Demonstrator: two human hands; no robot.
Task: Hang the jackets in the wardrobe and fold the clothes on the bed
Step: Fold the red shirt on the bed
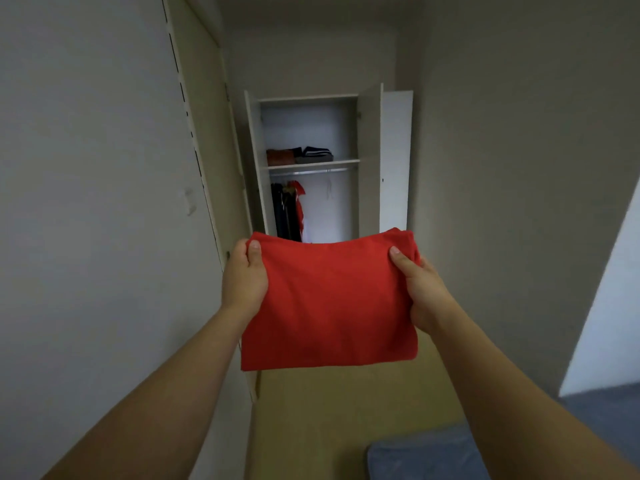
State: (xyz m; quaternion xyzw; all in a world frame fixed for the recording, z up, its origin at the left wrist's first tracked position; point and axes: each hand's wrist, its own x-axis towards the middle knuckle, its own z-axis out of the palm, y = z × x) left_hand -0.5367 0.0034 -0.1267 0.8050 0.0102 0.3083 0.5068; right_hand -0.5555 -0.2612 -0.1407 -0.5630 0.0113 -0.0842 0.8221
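A folded red garment [329, 303] is held up flat in front of me. My left hand [244, 275] grips its left edge, thumb on top. On the right edge my right hand [420, 285] holds it the same way. Straight ahead stands the white wardrobe [369, 161] with both doors open. Folded clothes [299, 155] lie on its upper shelf. Dark and red jackets [289, 211] hang from the rail at the left. A bare hanger [329, 192] hangs further right on the rail.
A white wall with a light switch [188, 200] runs along the left. A blue bed corner [419, 455] shows at the bottom right, beside a tan floor strip [346, 403]. The wardrobe's right door [396, 161] stands open against the right wall.
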